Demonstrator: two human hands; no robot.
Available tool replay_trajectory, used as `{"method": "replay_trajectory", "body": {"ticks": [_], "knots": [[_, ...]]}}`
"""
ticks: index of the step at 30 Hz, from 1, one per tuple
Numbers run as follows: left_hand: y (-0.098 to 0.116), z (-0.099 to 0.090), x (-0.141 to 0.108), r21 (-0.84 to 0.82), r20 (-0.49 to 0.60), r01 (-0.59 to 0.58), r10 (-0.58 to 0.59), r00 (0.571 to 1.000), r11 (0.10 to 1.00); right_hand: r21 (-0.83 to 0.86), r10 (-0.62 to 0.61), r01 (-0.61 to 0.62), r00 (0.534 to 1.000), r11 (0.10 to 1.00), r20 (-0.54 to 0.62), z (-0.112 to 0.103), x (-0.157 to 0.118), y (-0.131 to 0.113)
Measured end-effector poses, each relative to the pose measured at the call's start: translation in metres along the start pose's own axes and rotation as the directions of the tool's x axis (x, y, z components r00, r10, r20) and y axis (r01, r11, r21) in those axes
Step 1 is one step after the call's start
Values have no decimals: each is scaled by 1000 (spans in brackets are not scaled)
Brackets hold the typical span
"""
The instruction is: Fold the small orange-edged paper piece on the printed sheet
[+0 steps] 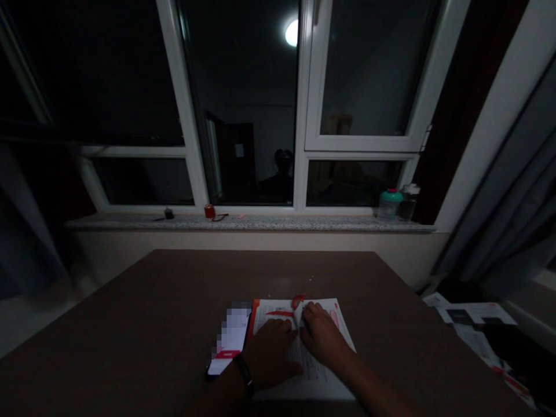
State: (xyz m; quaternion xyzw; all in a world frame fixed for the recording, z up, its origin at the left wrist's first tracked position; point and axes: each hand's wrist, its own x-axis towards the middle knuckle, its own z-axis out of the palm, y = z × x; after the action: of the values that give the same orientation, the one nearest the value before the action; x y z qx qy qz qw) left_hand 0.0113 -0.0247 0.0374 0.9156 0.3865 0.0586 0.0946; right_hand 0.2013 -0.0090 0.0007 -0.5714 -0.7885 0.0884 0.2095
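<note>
An open book [321,373] with printed pages and an orange left edge lies on the brown table. My left hand [273,353], with a dark band on its wrist, rests flat over the book's left and lower part, thumb spread to the right. Near the top middle of the book, my right hand [320,330] has its fingers bent together on a lifted, curled bit of page [299,314]. A red shape [297,301] shows at the book's top edge. Left of the book lies a phone [230,341] with a lit screen.
The brown table [182,301] reaches toward a stone windowsill [269,222]. On the sill stand a dark little bottle [168,214], a red jar [209,211] and a green-lidded container [390,204]. Papers [478,315] lie beyond the table's right edge.
</note>
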Motion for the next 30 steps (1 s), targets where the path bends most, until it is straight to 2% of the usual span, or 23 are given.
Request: {"method": "replay_trajectory", "body": {"ticks": [7, 15, 21, 30], "knots": [[-10, 13, 0, 34, -29, -42, 43, 999, 999, -4, -17, 17, 1000, 1000, 17, -8, -1, 0], [0, 3, 0, 6, -25, 11, -11, 1000, 1000, 51, -26, 27, 1000, 998, -6, -8, 0, 0], [-6, 9, 2, -16, -97, 23, -24, 995, 1000, 116, -169, 168, 986, 979, -3, -15, 2, 13], [-9, 8, 1, -54, -99, 132, -136, 986, 990, 224, -254, 249, 967, 942, -10, -16, 1, 14]]}}
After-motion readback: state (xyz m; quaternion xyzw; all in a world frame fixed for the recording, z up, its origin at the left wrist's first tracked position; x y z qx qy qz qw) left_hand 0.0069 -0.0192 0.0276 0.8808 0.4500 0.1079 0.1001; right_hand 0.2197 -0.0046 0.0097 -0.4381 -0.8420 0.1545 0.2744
